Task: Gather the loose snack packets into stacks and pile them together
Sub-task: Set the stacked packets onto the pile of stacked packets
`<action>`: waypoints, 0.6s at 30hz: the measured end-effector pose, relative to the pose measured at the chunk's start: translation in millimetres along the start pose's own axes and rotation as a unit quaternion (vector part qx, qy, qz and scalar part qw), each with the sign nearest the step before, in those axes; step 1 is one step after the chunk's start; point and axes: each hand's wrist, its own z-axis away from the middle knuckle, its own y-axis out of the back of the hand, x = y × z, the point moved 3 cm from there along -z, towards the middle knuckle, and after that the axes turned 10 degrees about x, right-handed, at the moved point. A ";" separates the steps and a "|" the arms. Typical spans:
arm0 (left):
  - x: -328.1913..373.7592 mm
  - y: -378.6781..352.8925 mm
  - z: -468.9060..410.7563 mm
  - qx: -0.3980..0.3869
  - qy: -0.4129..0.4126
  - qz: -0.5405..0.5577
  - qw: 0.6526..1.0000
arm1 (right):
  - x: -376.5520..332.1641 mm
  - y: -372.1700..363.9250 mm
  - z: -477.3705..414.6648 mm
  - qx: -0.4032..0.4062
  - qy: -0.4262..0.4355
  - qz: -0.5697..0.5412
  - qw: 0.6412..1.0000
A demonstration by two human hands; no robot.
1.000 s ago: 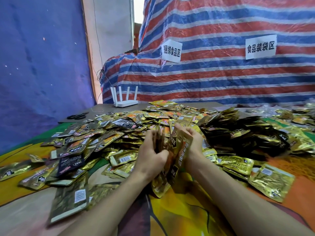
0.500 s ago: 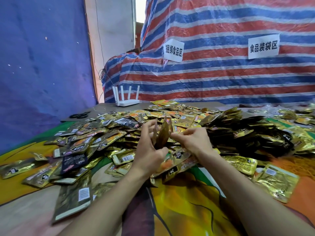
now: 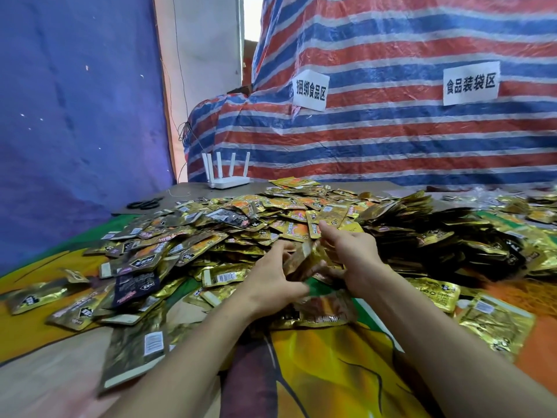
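Observation:
Many loose gold and dark snack packets (image 3: 187, 245) cover the table in a wide heap. A piled mass of stacked packets (image 3: 422, 230) lies at the right. In the middle, my left hand (image 3: 271, 282) and my right hand (image 3: 352, 254) close from both sides on a small upright stack of packets (image 3: 304, 257), fingers curled round its edges. The stack stands low among the loose packets. More packets (image 3: 316, 315) lie flat just below my hands.
A colourful printed cloth (image 3: 331, 372) covers the near table. A white router (image 3: 229, 176) and black scissors (image 3: 144, 203) sit at the far left edge. A striped tarpaulin (image 3: 391, 131) with two paper signs rises behind the table.
My hands have dropped from a raised position down to the heap with the stack between them. The right hand has come back in against the stack.

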 end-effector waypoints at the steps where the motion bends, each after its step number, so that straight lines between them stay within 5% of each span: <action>1: 3.2 1.4 0.8 0.028 -0.004 0.032 0.999 | -0.3 -0.7 -0.2 0.010 0.042 0.033 0.998; 5: 16.5 16.3 -1.0 0.169 -0.069 0.220 0.958 | -2.4 -12.6 10.1 -0.005 0.140 0.063 0.988; 8: 20.8 24.6 -3.8 0.234 -0.126 0.261 0.928 | 1.4 -25.0 22.4 -0.030 0.184 0.087 0.979; 18: -2.4 -0.4 -2.8 0.171 -0.060 0.190 0.965 | 15.8 -24.6 27.4 -0.129 0.143 0.162 0.968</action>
